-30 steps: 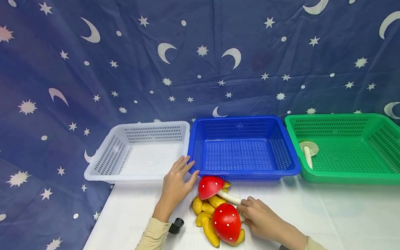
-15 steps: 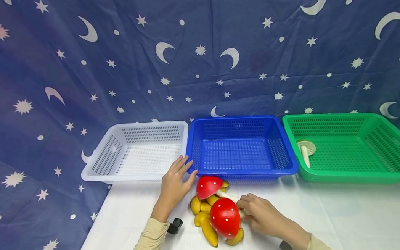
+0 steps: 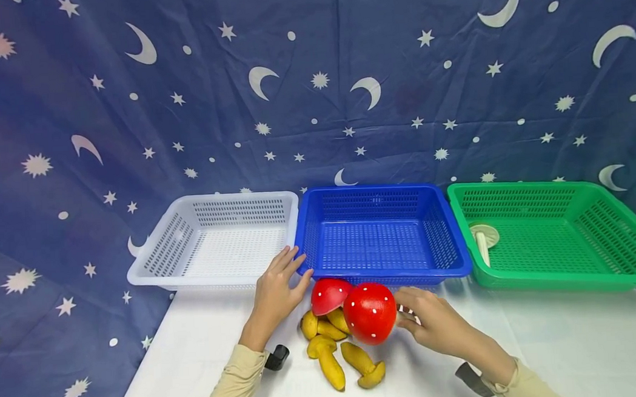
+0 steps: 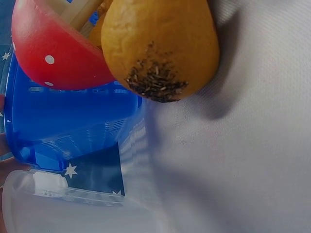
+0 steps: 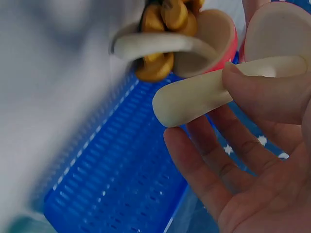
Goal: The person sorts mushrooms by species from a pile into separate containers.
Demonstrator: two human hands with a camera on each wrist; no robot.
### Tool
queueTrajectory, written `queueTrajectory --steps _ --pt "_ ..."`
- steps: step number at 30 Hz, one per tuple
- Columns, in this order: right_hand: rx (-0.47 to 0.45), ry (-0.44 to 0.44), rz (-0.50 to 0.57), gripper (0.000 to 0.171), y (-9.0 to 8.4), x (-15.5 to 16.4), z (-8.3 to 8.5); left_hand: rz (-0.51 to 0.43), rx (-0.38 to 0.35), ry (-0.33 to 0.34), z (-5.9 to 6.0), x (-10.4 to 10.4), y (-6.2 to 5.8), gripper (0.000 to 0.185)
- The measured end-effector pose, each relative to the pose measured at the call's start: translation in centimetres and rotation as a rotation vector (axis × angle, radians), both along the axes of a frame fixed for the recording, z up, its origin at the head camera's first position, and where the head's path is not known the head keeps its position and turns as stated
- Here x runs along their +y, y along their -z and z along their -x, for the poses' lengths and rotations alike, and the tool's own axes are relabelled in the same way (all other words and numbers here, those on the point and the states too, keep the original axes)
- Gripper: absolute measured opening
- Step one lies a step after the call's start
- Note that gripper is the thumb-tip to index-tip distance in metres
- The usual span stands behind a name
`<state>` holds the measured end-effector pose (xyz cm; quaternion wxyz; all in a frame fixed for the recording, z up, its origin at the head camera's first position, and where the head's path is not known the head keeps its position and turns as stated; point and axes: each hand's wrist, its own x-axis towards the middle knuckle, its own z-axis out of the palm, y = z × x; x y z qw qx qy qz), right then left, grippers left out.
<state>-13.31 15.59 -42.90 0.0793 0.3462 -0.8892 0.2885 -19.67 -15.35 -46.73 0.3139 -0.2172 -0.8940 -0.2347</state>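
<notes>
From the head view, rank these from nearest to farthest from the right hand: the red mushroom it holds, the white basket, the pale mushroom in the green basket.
From the right hand:
1. Red spotted mushroom, held by its stem, just left of the hand.
2. Pale mushroom, in the green basket's left corner, up and right.
3. White basket, far left, past the blue basket.

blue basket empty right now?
Yes, in the head view the blue basket shows only its bare mesh floor; the red mushroom in the right hand is in front of it, over the table.
</notes>
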Motion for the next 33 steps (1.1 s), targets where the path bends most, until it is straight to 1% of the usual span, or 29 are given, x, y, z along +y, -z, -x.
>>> queueTrajectory --steps 2,11,17,22,30,33 --pt "0.015 0.000 0.006 0.027 -0.3 0.3 0.4 -0.006 0.003 0.004 0.0 0.0 0.0 0.036" --pt "0.012 0.043 0.009 0.026 -1.7 1.1 1.7 0.000 -0.011 -0.001 0.1 -0.1 0.1 0.035" --pt "0.036 0.092 -0.002 0.027 -2.6 1.6 2.3 -0.002 -0.008 0.005 0.1 0.0 -0.1 0.036" --pt "0.057 0.109 0.007 0.026 -3.2 2.2 2.9 0.001 -0.009 -0.003 0.0 0.0 0.1 0.036" --pt "0.047 0.137 0.010 0.023 -4.1 3.0 4.1 -0.005 0.002 0.002 0.0 -0.1 0.0 0.036" --pt "0.051 0.143 0.010 0.022 -4.4 3.3 4.6 -0.003 -0.005 -0.001 0.0 -0.1 0.0 0.037"
